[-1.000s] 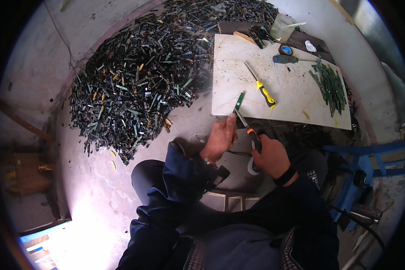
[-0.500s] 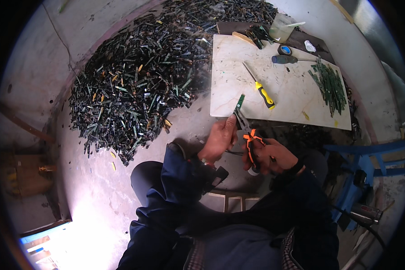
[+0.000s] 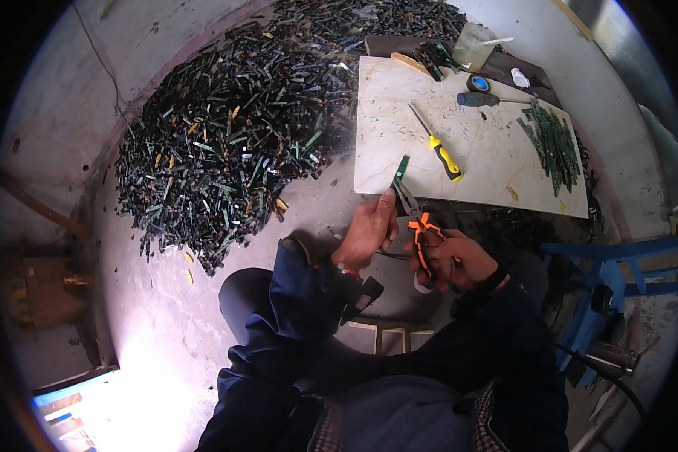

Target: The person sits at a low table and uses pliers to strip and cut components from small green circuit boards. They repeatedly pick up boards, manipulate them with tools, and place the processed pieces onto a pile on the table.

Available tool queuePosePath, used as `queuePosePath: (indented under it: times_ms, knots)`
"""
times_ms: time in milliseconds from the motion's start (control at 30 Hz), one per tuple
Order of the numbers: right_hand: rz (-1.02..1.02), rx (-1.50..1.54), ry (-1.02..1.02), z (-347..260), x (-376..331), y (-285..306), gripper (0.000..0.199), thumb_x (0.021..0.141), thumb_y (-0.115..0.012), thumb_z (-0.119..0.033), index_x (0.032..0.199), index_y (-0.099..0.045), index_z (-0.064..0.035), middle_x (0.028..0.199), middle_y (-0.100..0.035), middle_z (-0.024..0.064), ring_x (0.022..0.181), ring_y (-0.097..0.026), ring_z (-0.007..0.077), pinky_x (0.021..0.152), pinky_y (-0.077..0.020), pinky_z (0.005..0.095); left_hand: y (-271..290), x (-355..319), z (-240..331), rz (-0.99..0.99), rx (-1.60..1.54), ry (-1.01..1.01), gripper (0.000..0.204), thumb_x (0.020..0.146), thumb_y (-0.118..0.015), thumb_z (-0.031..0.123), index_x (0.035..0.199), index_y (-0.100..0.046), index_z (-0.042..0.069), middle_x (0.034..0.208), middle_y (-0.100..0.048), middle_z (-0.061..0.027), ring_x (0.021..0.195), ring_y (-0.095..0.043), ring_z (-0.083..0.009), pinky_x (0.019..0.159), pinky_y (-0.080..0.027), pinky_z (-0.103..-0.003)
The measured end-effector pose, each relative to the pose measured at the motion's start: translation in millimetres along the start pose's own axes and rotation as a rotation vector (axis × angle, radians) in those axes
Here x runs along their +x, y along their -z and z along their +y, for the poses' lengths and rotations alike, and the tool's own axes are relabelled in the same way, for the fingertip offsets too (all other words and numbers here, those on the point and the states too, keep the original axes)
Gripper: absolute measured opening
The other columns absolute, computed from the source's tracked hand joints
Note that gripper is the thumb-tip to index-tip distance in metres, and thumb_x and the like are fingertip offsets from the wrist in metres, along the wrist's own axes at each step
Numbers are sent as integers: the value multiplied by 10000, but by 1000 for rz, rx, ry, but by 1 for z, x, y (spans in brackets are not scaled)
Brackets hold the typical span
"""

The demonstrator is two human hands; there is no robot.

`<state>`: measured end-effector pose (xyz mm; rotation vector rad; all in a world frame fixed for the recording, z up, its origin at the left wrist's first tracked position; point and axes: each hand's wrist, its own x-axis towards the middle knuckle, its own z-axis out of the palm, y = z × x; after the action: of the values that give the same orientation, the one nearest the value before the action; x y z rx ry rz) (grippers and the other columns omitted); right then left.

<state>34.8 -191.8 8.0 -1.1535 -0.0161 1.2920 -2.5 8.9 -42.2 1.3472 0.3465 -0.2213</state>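
On a concrete floor (image 3: 158, 316), a person in dark blue sleeves sits bent over their work, seen from above. Their right hand (image 3: 452, 260) is clenched around the orange and black handles of a pair of pliers (image 3: 418, 226), whose metal nose points up and away from the body. The nose meets the lower end of a small green strip (image 3: 402, 167), which looks like a narrow circuit board; whether it is actually pinched there is too small to tell. The left hand (image 3: 369, 230) sits just beside the pliers, its fingers curled near the metal nose, and I cannot tell if its grip has anything in it. Just beyond the hands lies a pale stone slab (image 3: 497, 169) serving as a surface. On it rest a yellow-handled screwdriver (image 3: 437, 147), a dark-handled screwdriver (image 3: 486, 99) and a small heap of green strips (image 3: 554, 143). To the left, a large dark pile of similar strips (image 3: 241, 128) spreads across the floor.
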Motion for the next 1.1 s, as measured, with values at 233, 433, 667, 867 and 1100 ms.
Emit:
queuePosePath:
  times_ms: [233, 433, 667, 867, 1100]
  knots:
    - [34, -64, -20, -3, 1, -1, 364, 848, -514, -176, 1150, -557, 22, 923, -639, 115, 743, -648, 188, 482, -481, 252, 0, 2, -2, -8, -13, -2, 531, 991, -388, 478, 663, -464, 66, 533, -472, -37, 418, -396, -101, 411, -323, -261]
    - [53, -142, 6, -2, 1, 0, 355, 865, -520, -195, 1150, -557, 13, 911, -643, 114, 743, -649, 175, 462, -456, 234, -1, -1, 3, 11, 28, 33, 585, 976, -356, 526, 630, -461, 66, 526, -464, -36, 451, -410, -113, 459, -322, -269]
    - [14, -75, -3, -8, -1, 3, 423, 935, -450, -327, 1122, -576, 31, 914, -650, 116, 754, -650, 177, 494, -471, 238, -2, 2, -2, 16, -4, 22, 539, 987, -392, 487, 667, -468, 60, 527, -468, -40, 415, -388, -105, 407, -310, -267]
    - [-10, 2, -11, -8, -2, 5, 452, 922, -438, -328, 1135, -571, 48, 931, -649, 136, 800, -646, 209, 661, -530, 322, -1, 0, 1, -8, 42, 13, 600, 981, -349, 523, 617, -470, 62, 525, -463, -29, 456, -418, -111, 462, -333, -265]
    - [82, 66, -20, -11, 0, 2, 383, 901, -460, -270, 1069, -572, 56, 884, -621, 136, 691, -586, 196, 566, -465, 304, -1, -1, 4, -19, 67, 24, 603, 986, -337, 523, 622, -474, 62, 530, -461, -27, 458, -421, -110, 459, -340, -264]
